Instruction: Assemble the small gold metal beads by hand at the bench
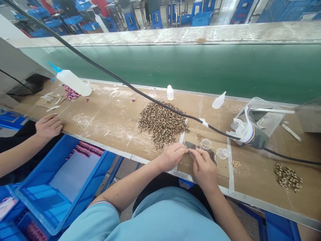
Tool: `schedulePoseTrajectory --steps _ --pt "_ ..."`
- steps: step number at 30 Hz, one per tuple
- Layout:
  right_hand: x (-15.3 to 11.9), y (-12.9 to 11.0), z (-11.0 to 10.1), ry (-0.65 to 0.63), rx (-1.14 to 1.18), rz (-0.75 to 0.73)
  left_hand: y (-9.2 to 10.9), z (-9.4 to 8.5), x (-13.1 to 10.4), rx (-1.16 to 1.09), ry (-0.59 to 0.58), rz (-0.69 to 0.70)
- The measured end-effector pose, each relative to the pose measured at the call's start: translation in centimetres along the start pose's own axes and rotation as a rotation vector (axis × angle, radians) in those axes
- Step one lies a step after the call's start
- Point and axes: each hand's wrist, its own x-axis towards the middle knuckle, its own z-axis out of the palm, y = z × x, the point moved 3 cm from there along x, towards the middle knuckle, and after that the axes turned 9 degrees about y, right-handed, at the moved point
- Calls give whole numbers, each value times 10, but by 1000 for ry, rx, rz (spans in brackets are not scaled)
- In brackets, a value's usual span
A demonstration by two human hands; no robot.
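My left hand (173,156) and my right hand (205,167) meet at the front of the cardboard-covered bench, both closed in a pinch, fingertips nearly touching. Whatever lies between the fingertips is too small to make out. A dark grey flat piece (190,145) shows just beyond them, partly covered by the fingers. To the far left of my hands spreads a big heap of small gold-and-dark ring-like parts (163,124). A round clear dish (206,144) with thin sticks stands behind my right hand, with another clear dish (223,153) to its right.
Small tan beads (236,164) and a smaller pile of parts (288,177) lie rightward. Small white bottles (170,92) line the back; a large bottle (75,83) lies left. A black cable (132,87) crosses above. A co-worker's hand (48,126) rests near a blue crate (60,214).
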Motion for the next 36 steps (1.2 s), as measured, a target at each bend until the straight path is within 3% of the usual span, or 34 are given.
schedulePoseTrajectory --steps 13,27,36 --pt "-1 -2 2 7 -92 -32 0 2 -4 -56 -30 -33" --pt "-1 -2 2 37 -86 -25 2 0 -2 2 75 -9" --pt "-1 -1 1 35 -54 -18 1 -5 5 -7 116 -128"
